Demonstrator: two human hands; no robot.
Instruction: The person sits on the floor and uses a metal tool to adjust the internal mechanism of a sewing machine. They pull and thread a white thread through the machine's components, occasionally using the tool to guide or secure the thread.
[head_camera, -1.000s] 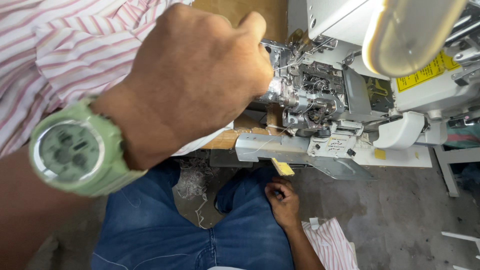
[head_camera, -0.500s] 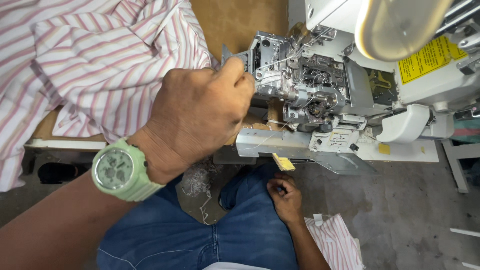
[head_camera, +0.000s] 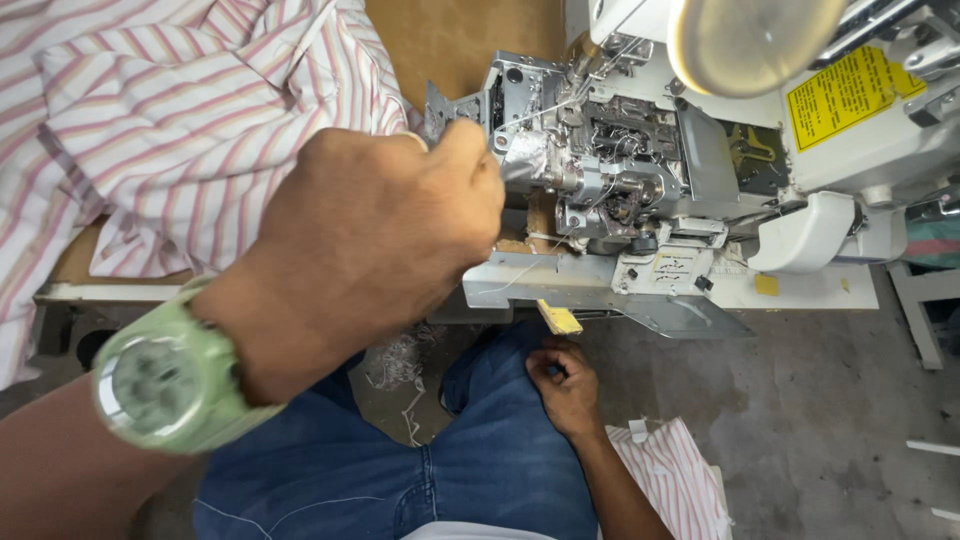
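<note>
One hand at sewing mach.

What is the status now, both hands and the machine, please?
Left hand fisted at the sewing machine head, pinching thread, apparently. Right hand resting on knee, empty. Striped cloth heaped left, clear of the needle area.

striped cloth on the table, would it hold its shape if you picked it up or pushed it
Probably floppy: the striped cloth lies in soft folds and creases, and droops over the table edge. It looks thin, so likely light. Pushed, it would likely bunch up rather than slide whole. The left hand is at the sewing machine, beside the cloth.
</note>
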